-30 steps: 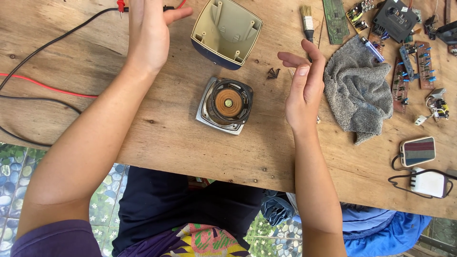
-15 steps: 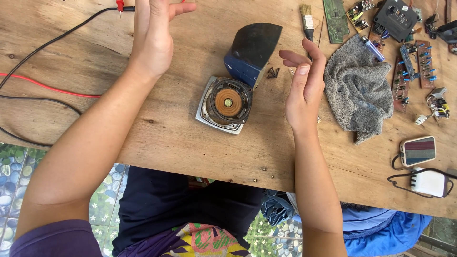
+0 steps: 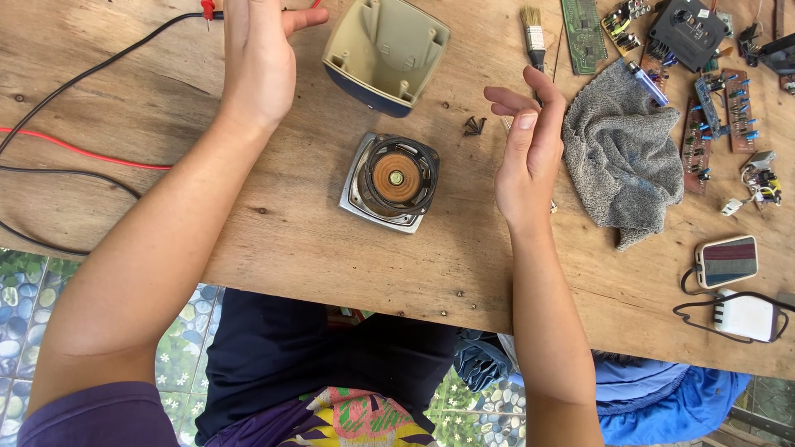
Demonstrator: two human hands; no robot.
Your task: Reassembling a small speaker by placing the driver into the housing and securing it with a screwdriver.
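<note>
1. Head view: at the far left of the wooden table (image 3: 273,240), a black lead (image 3: 74,83) and a red lead (image 3: 83,149) are laid across the boards.
2. Left hand (image 3: 258,58) is raised edge-on above the table top, empty; its fingers run out of the frame, so their spread cannot be told, and only the thumb is seen pointing right.
3. Just right of it, a beige shell (image 3: 387,54) is seen hollow side up, untouched.
4. Below the shell, a speaker (image 3: 392,180) is lain magnet up on its square metal frame, between the two hands and clear of both.
5. Small dark screws (image 3: 474,126) are lain near the shell.
6. Right hand (image 3: 526,153) is held upright, empty, fingers loosely together and slightly curled.
7. A brush (image 3: 534,37) is lain above it.
8. A grey cloth (image 3: 623,153) is crumpled just beside that hand.
9. Circuit boards (image 3: 712,116) are scattered at the far right.
</note>
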